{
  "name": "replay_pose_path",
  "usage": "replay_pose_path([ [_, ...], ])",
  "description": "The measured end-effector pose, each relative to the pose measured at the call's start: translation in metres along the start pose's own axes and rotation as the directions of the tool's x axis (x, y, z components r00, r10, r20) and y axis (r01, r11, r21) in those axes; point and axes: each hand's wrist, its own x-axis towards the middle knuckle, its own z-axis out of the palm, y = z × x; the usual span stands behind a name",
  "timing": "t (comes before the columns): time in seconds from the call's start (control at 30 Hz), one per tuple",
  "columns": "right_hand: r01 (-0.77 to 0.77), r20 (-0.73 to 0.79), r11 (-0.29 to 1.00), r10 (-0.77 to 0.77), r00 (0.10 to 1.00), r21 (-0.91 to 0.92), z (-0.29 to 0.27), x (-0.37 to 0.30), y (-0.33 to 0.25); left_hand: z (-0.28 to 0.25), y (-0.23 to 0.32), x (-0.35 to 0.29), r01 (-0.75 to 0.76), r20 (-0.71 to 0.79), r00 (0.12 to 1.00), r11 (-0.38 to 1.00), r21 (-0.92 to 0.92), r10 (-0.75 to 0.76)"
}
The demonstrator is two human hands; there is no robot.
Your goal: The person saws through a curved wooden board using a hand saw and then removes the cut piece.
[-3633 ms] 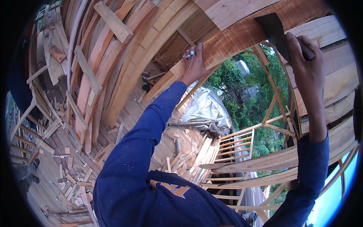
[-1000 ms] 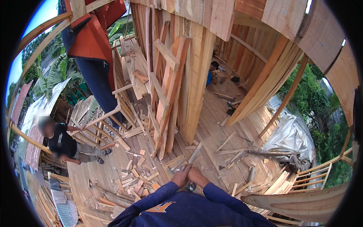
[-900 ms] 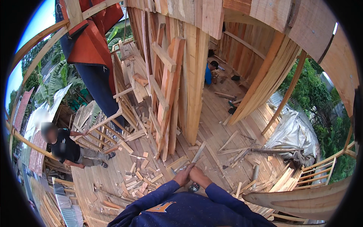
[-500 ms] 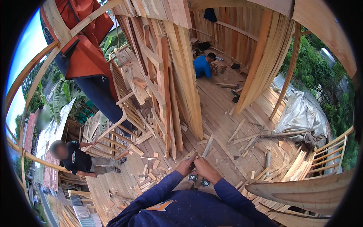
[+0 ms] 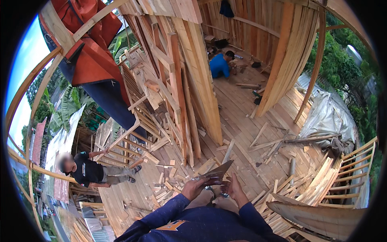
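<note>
My left hand (image 5: 194, 188) is closed on a flat, dark brown piece (image 5: 217, 172) that widens to a pointed far corner. Its exact kind does not show clearly. My right hand (image 5: 235, 189) is beside the piece's near right end, fingers raised and apart, with nothing visible in them. Whether its fingertips touch the piece I cannot tell. Both hands are in front of my waist, above my feet and the plank floor (image 5: 238, 151). A pale strip of wood (image 5: 228, 151) lies on the floor beyond the piece.
Upright boards (image 5: 197, 76) stand ahead of me. Wood offcuts (image 5: 165, 185) lie at the left, long planks (image 5: 318, 181) at the right beside a slatted railing (image 5: 350, 177). A person in black (image 5: 86, 169) stands left by a railing; another in blue (image 5: 219, 65) crouches in the room ahead.
My hands were together at the front and have moved apart. The dark brown piece now shows in my left hand, and my right hand's fingers have spread. The view has shifted slightly.
</note>
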Motion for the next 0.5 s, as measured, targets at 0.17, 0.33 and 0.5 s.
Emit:
replay_pose_path([
  [0.17, 0.181, 0.077, 0.966, -0.198, 0.977, 0.183, 0.022, 0.042, 0.003, -0.032, 0.016, 0.007, -0.023, 0.098, 0.994, 0.982, -0.186, 0.042],
  [0.33, 0.642, -0.104, 0.767, -0.637, 0.764, 0.014, 0.097, 0.014, -0.019, -0.089, 0.02, 0.03, -0.172, 0.184, 0.976, 0.923, 0.344, 0.114],
  [0.5, 0.869, 0.044, 0.493, -0.868, 0.495, -0.046, 0.198, -0.048, -0.065, -0.14, 0.044, 0.062, -0.214, 0.126, 0.976, 0.879, 0.427, 0.176],
])
